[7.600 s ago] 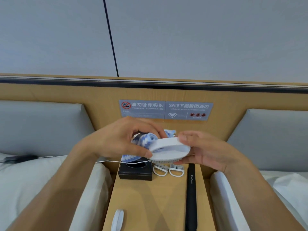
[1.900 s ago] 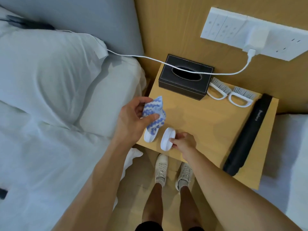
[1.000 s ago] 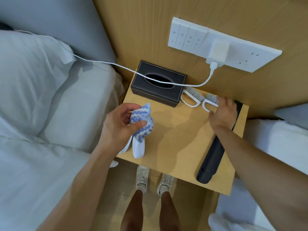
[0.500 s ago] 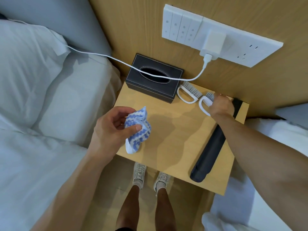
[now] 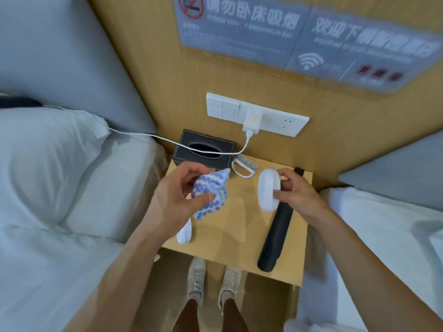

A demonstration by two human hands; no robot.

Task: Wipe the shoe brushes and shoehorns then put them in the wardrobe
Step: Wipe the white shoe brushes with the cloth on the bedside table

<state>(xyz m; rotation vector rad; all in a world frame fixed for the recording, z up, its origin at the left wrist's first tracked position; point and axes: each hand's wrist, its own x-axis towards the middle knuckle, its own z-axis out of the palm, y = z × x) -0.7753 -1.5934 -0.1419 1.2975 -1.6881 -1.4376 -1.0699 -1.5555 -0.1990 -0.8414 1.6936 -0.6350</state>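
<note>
My right hand (image 5: pixel 296 191) holds a white oval shoe brush (image 5: pixel 268 189) above the wooden bedside table (image 5: pixel 237 226), its smooth back facing me. My left hand (image 5: pixel 178 198) grips a crumpled blue-and-white cloth (image 5: pixel 212 194) just left of the brush, a short gap between them. Another white shoe brush (image 5: pixel 243 165) with a loop handle lies at the table's back beside the tissue box. A white brush (image 5: pixel 185 232) rests at the table's front left corner, partly under my left wrist. A long black shoehorn (image 5: pixel 276 236) lies along the right side.
A black tissue box (image 5: pixel 203 149) stands at the table's back left, with a white charger cable (image 5: pixel 167 142) draped over it from the wall socket panel (image 5: pixel 259 115). Beds with white pillows flank the table on both sides. My feet (image 5: pixel 211 281) stand in the gap below.
My right hand has lifted the right-hand brush off the table's back and turned it back-up near the cloth. My left hand has risen with the cloth. The view has tilted up.
</note>
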